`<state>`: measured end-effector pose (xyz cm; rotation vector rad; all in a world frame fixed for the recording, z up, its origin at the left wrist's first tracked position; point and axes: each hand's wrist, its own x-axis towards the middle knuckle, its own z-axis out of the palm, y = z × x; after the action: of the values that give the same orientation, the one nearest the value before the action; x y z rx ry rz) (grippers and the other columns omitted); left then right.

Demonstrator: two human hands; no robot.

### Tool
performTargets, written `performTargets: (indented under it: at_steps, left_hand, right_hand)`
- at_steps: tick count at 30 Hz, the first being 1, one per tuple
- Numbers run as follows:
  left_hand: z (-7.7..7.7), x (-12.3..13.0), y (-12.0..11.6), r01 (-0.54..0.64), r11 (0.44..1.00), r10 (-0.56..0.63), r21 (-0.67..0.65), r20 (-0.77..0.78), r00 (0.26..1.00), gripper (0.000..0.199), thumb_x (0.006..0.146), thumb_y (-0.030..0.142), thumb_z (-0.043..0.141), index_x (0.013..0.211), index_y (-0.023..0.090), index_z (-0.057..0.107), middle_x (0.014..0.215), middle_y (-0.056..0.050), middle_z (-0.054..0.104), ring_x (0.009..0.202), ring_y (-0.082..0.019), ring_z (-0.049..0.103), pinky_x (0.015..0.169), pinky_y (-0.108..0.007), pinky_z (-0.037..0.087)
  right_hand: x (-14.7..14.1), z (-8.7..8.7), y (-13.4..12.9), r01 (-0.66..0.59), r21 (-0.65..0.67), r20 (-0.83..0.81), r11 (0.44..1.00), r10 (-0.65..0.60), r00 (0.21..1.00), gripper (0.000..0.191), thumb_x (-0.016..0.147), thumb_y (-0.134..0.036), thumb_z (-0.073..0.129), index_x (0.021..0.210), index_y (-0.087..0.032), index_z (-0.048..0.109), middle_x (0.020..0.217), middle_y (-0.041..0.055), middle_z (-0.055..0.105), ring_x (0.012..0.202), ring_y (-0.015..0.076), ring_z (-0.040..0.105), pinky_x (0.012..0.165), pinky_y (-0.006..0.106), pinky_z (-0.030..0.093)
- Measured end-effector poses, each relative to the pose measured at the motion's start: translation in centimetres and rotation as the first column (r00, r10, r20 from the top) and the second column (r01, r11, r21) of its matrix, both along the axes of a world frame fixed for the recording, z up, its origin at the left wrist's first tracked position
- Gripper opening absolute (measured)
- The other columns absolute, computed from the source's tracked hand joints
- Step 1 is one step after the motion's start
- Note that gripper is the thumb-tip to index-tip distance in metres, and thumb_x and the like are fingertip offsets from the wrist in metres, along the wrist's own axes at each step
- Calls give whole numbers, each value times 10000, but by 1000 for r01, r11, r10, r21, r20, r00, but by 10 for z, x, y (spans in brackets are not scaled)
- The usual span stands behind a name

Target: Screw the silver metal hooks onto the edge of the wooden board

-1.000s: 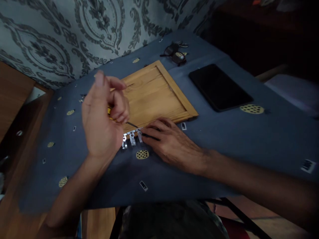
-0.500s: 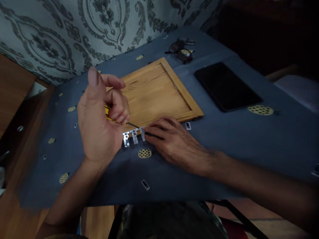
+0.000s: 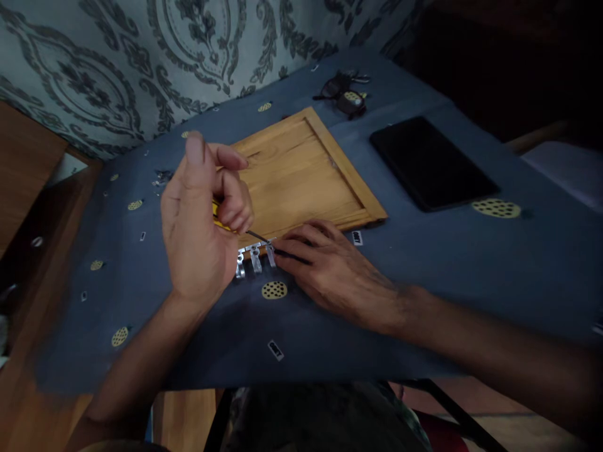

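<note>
Left hand (image 3: 195, 235): curled around yellow screwdriver (image 3: 217, 217)
Right hand (image 3: 336, 273): against hook rail (image 3: 255, 258), pinch unclear
Wooden panel (image 3: 292, 176): probably stiff; best held by frame edges

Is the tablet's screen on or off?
It looks off: the tablet shows only a dark, blank face, with nothing lit.

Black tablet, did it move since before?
No. The black tablet still lies right by the same yellow pineapple print, with its corner just above it.
</note>
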<state>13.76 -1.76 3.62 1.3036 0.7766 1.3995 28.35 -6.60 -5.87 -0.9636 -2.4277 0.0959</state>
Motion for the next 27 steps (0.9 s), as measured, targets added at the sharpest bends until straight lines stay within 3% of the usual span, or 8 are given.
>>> performTargets:
  at_steps: [7,13,17,20,24,27]
  left_hand:
    - [-5,0,0,8,1000,-8,2,-13,1000,471,900,630,630,706,200,618,487,59,256,417,-74,200,407,-236,202]
    - [-4,2,1,-51,999,51,3,16,999,444,941,564,621,720,178,617,580,33,317,505,-83,309,483,-230,321]
    - [-2,4,1,-83,997,83,7,-24,996,446,921,595,630,720,199,584,563,41,275,482,-85,250,429,-228,268]
    - [-1,4,3,-9,1000,11,30,-83,996,458,933,621,580,715,219,571,492,49,244,419,-88,216,378,-234,219]
    - [3,3,9,199,980,-198,-11,-175,965,409,946,595,568,763,229,587,437,66,225,359,-86,187,354,-238,204]
    - [3,3,12,200,980,-197,-5,-209,958,445,933,644,556,752,238,573,433,66,226,355,-94,206,361,-246,225]
  right_hand:
    - [0,0,0,2,0,25,1000,-2,1000,237,936,-138,582,1141,-168,699,1210,93,738,1107,290,566,992,478,416]
    - [1,1,0,-6,-15,6,1000,6,1000,254,925,-125,581,1140,-171,708,1202,110,738,1106,290,557,977,488,423]
    - [0,1,0,-1,-18,11,1000,1,1000,260,925,-119,575,1139,-181,710,1196,101,740,1105,290,563,976,491,427]
    - [0,1,0,5,-12,22,1000,-5,1000,241,910,-113,600,1117,-169,711,1197,105,741,1103,295,567,967,485,431]
    - [-1,1,0,12,-11,9,1000,-12,1000,227,912,-104,616,1108,-158,717,1183,109,745,1107,297,571,972,492,433]
    - [-1,2,-1,7,-16,-4,1000,-7,1000,226,923,-116,620,1125,-142,718,1177,116,745,1109,296,576,983,493,432]
